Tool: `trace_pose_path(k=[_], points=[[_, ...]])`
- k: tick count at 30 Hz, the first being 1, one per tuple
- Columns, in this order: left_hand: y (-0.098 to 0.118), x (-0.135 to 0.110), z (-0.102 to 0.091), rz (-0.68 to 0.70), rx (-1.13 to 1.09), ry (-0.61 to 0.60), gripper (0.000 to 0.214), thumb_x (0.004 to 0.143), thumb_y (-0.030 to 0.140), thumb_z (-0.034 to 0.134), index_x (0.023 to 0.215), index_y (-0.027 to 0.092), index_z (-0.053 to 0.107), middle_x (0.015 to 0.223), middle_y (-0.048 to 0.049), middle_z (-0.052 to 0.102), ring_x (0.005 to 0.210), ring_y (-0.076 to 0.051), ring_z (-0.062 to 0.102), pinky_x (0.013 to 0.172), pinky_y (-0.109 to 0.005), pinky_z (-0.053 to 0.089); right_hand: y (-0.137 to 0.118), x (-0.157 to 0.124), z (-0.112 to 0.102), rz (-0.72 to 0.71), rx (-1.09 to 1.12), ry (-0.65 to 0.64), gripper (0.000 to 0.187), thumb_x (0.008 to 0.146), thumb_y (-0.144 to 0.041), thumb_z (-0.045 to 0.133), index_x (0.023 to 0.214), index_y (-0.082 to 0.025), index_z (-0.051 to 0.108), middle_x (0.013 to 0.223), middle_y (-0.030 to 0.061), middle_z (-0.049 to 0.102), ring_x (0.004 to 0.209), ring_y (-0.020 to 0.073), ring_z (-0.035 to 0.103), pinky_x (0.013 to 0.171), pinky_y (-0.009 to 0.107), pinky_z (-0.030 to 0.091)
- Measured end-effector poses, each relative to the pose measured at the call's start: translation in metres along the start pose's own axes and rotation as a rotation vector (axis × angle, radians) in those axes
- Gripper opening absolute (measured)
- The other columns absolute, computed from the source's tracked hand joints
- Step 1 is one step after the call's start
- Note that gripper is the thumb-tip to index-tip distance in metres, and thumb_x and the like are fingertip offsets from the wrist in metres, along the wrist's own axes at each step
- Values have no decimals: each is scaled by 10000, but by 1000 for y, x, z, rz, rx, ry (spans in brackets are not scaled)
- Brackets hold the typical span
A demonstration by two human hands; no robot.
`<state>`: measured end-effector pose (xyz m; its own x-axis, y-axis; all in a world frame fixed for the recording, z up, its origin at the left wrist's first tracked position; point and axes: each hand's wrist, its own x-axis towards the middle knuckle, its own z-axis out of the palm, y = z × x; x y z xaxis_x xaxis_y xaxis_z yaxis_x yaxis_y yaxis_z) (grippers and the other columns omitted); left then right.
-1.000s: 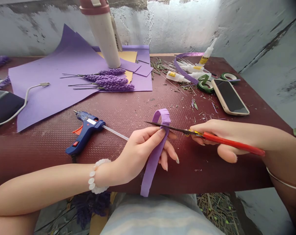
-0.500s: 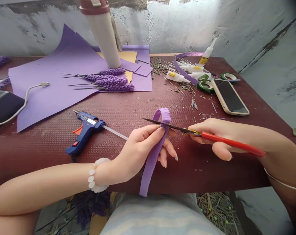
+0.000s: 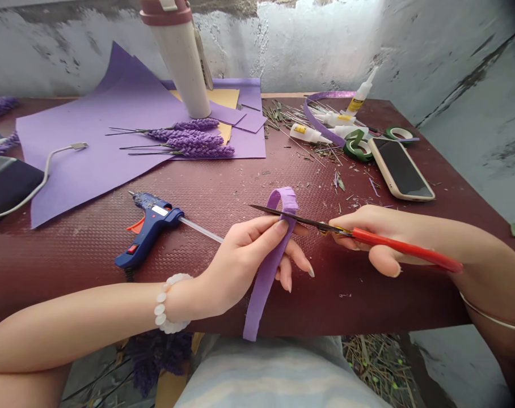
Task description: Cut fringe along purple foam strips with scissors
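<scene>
Between the thumb and fingers of my left hand (image 3: 249, 255) is a purple strip (image 3: 261, 294) that looks like felt or foam paper. Its upper end curls over and has small cuts along one edge; the lower end hangs toward the table's front edge. My right hand (image 3: 368, 232) grips red-handled scissors (image 3: 406, 249), its thumb lying below the upper handle. The dark blades lie across the strip just above my left thumb. Left of my hands a blue glue gun (image 3: 149, 226) with a clear glue stick lies on the dark red table (image 3: 87, 255).
Purple sheets (image 3: 83, 153) carry several purple flower stems (image 3: 193, 141) and a white bottle (image 3: 178, 62). A phone (image 3: 402, 170), green tape rolls (image 3: 358, 146), glue bottles (image 3: 359, 99) and loose wire and leaf scraps lie back right. A white cable (image 3: 47, 170) is at left.
Hardly anything differs. The free fingers of my left hand have shifted slightly to the right; the strip and scissors stay in nearly the same place.
</scene>
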<state>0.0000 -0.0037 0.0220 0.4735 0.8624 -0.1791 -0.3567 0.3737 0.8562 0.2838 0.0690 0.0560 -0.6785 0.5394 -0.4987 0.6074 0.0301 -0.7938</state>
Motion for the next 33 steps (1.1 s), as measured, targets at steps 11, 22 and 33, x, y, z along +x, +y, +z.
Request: trace_pose_path(k=[11,22,33], points=[[-2,0,-1,1,-36,7,539,982,623,1052,941,183,743,783,-42,902,518,-116,711,530,-214,541,14,-1,-2,-36,-63,16,1007,603,-1261,771,751,-298,517,699,-73,458,638,173,340,532,364,258],[-4,2,-1,102,134,107,465,1037,602,1005,1034,183,804,980,-101,978,654,-171,816,699,-292,696,-10,-4,8,12,-317,231,715,647,-810,1090,903,-319,638,744,-65,650,681,237,576,620,364,411],[-3,1,-2,192,246,241,391,1093,571,933,1076,193,832,955,-79,942,739,-221,860,743,-333,716,10,2,12,-122,-574,462,1144,643,-1258,747,1215,-268,781,1137,141,787,882,404,743,743,497,575]])
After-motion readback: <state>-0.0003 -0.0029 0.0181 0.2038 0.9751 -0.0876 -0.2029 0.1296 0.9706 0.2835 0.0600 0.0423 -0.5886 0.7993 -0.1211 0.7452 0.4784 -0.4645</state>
